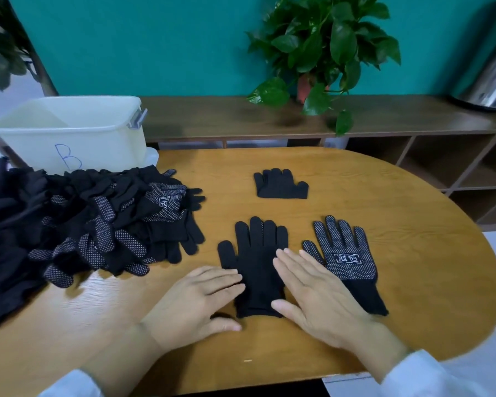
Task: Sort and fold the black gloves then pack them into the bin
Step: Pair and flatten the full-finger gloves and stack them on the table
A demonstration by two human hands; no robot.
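Head view, task status: early stage. One folded glove (281,184) lies flat toward the far side of the table (413,224), apart from the rest. A large heap of unsorted gloves (98,224) covers the table's left side, just in front of the bin (69,130), a pale tub marked with the letter B. No glove can be seen inside the bin from this angle, so packing appears not yet begun. Most of the sorting and folding remains.

Two gloves lie spread out near the person. The plain glove (255,267) lies fingers away, cuff toward the near edge. The dotted glove (347,262) lies just to its right, printed side up.

Hand status: the left hand (195,299) lies flat, fingers straight, fingertips touching the plain glove's left edge. The right hand (312,293) lies flat with straight fingers, between the two gloves and overlapping both. Neither hand grips anything.
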